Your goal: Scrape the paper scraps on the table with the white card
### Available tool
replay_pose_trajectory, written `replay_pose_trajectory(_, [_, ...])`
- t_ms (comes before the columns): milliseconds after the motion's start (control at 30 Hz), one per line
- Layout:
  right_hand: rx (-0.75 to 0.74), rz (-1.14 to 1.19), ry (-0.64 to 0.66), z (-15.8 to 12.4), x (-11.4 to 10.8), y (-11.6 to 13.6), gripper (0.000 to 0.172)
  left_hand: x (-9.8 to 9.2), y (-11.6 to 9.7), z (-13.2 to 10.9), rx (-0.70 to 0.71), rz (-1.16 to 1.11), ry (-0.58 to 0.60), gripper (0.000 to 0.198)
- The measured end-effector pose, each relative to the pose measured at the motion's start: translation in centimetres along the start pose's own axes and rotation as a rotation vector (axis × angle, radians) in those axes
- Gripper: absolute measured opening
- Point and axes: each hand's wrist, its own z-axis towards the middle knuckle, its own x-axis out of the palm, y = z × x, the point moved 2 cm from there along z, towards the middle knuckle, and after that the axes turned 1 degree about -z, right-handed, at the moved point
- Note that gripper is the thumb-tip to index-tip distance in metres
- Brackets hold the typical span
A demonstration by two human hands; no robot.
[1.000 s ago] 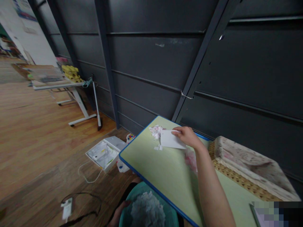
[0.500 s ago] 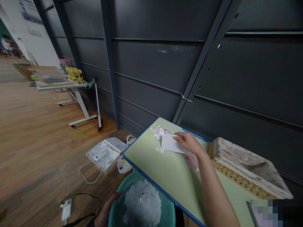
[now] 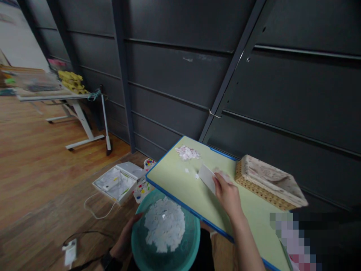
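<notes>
My right hand (image 3: 228, 194) is closed on a white paper card (image 3: 207, 177), held edge-down on the green table with a blue rim (image 3: 180, 203). A heap of white and pink paper scraps (image 3: 187, 153) lies at the table's far corner, apart from the card, with a few loose bits between them. Below the table's near edge my left hand (image 3: 126, 237) grips the rim of a teal basin (image 3: 191, 241) that holds many white paper pieces (image 3: 163, 226).
A wicker basket with a cloth lining (image 3: 267, 182) stands on the table to the right. On the wooden floor lie an open white box (image 3: 117, 182), a cable and a white plug (image 3: 69, 252). A dark panelled wall runs behind; another table (image 3: 53, 96) stands far left.
My right hand pulled the card back from the scrap heap toward me. The basin came up into view under the table's edge. The camera shifted right.
</notes>
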Motion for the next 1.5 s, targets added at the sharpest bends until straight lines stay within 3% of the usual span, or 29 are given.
replay_pose_trajectory(200, [-0.085,0.217,-0.047,-4.6,-0.9,4.9,0.03,1.8,-1.1,-1.1,0.084,0.075,0.041,0.028])
replay_pose_trajectory(333, [-0.135,0.392,-0.014,-5.7,-1.9,7.3,0.027,3.0,-2.1,-2.3,0.077,0.108,0.041,0.039])
replay_pose_trajectory(400, [-0.082,0.45,-0.018,-5.2,-2.1,7.2,0.026,3.2,-2.6,-2.6,0.083,0.117,0.016,0.044])
replay_pose_trajectory(500, [0.027,0.38,-0.123,-3.5,-1.7,5.9,0.029,3.1,-2.9,-2.8,0.074,0.131,-0.027,0.042])
replay_pose_trajectory(600, [0.029,0.191,-0.196,-1.4,0.0,4.9,0.036,3.0,-2.9,-2.6,0.068,0.111,-0.032,0.041])
replay_pose_trajectory(700, [-0.001,0.042,-0.164,-0.1,1.9,4.5,0.037,2.9,-2.7,-2.4,0.065,0.101,-0.018,0.04])
replay_pose_trajectory(833, [-0.087,-0.031,-0.094,-0.3,3.2,4.8,0.034,3.1,-2.6,-2.4,0.115,0.105,0.007,0.042])
replay_pose_trajectory(1000, [-0.142,0.073,-0.111,-2.2,2.8,4.9,0.032,3.4,-2.8,-2.4,0.082,0.09,0.043,0.047])
replay_pose_trajectory(1233, [-0.036,0.084,-0.22,-1.1,2.6,4.3,0.033,3.2,-2.7,-2.1,0.065,0.091,-0.007,0.05])
replay_pose_trajectory(1367, [-0.072,0.007,-0.114,0.0,3.4,4.9,0.033,3.8,-2.8,-2.6,0.09,0.066,0.016,0.052])
replay_pose_trajectory(1500, [-0.178,0.01,-0.033,-0.6,3.1,5.7,0.034,4.1,-3.0,-3.1,0.122,0.091,-0.013,0.047])
